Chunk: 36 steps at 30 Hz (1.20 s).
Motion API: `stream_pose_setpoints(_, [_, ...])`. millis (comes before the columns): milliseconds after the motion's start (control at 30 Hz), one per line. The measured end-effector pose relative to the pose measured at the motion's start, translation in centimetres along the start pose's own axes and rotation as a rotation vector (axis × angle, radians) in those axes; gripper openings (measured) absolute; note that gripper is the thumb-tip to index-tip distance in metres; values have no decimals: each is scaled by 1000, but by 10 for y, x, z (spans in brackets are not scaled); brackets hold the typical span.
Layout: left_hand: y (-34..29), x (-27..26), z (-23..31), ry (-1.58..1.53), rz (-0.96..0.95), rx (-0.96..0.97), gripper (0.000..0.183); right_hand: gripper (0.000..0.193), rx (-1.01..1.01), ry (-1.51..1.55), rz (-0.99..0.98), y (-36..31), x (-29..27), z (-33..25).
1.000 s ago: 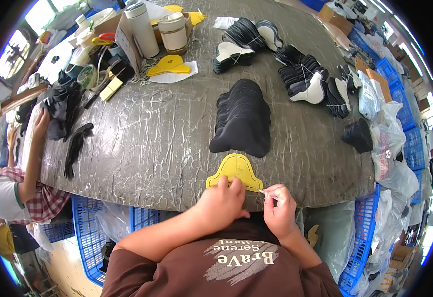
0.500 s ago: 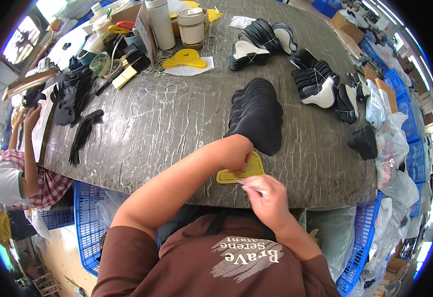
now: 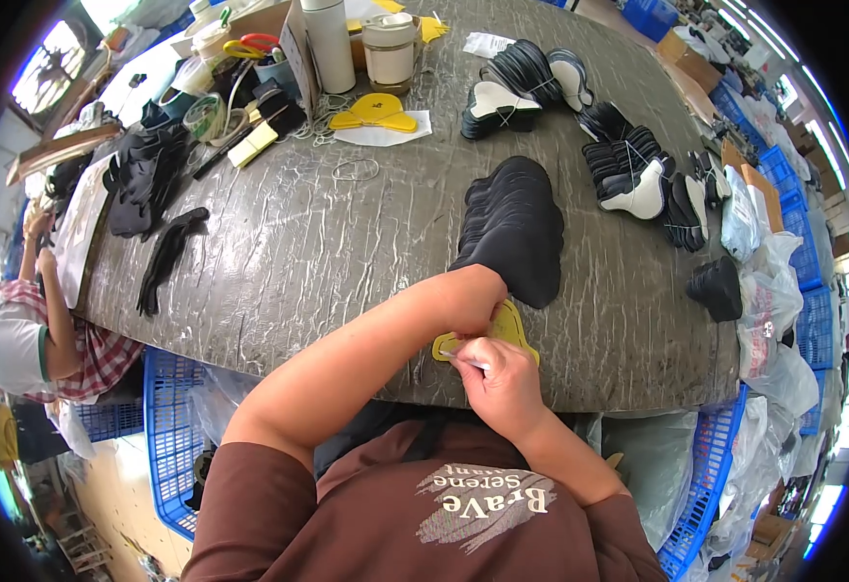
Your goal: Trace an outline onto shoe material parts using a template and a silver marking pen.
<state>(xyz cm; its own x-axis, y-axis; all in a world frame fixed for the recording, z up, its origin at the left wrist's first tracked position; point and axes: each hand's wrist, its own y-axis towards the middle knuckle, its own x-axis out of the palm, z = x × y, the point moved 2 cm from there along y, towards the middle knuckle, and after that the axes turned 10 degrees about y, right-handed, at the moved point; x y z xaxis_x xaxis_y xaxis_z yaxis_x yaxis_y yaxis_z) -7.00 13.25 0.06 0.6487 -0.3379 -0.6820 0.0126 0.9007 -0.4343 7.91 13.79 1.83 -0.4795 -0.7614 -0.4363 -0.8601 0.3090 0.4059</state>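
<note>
A yellow template with slots along its border lies near the table's front edge. My left hand is closed, its curled fingers pressing down on the template's upper left; some fingertips are hidden. Pinched in my right hand is a slim silver-white pen, its tip at the template's left end. My right hand covers the template's lower middle. Just beyond my left hand, a fanned stack of black fabric pieces reaches away across the table. What lies under the template cannot be made out.
Tied bundles of black and white pieces lie at the far right, with a small black stack nearer. Back left are yellow templates, a white bottle and a jar. A co-worker sits left. Blue baskets stand below the table.
My right hand has moved left with the pen, from the template's lower edge to its left end. My left hand stays on the template. The co-worker's hands have moved lower.
</note>
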Motion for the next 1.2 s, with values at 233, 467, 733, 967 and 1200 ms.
stream_pose_setpoints(233, [-6,-5,8,-31,-11,-29,15,14,169,56,31,-11,-13,12])
stream_pose_setpoints(467, [-6,-4,7,58,-18,-10,14,12,244,102,122,-17,-27,16])
stream_pose_setpoints(733, [-7,-5,9,11,-36,-54,14,10,267,99,174,-21,-36,22])
stream_pose_setpoints(967, [-8,-6,9,-25,-48,-54,14,8,263,63,170,-27,-40,22])
stream_pose_setpoints(1200, [-9,-6,9,-17,-39,-49,15,10,172,4,168,-22,-38,19])
